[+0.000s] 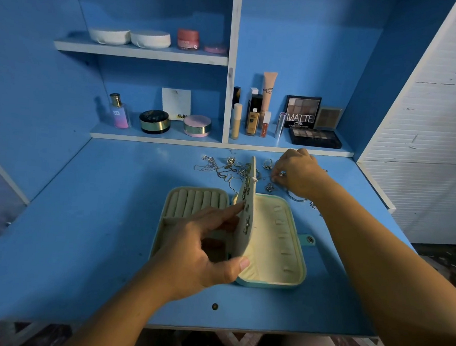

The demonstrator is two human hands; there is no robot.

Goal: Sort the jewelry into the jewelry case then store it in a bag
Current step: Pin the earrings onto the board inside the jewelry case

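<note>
An open mint-green jewelry case (291, 261) with cream lining lies in the middle of the blue desk. Its cream middle flap (247, 214) stands upright and carries several small earrings. My left hand (202, 252) holds this flap between thumb and fingers. Ring rolls (195, 201) fill the case's left half. A tangle of silver chains and rings (227, 168) lies on the desk behind the case. My right hand (295, 172) reaches into the right part of that pile and pinches a small silver piece (282, 174).
Behind the desk (96, 231) a low shelf holds a perfume bottle (119, 111), powder jars (155, 121), tubes (254, 115) and eyeshadow palettes (314, 137). An upper shelf (141, 52) carries round boxes and a pink jar. A white slatted wall (426, 132) stands at right.
</note>
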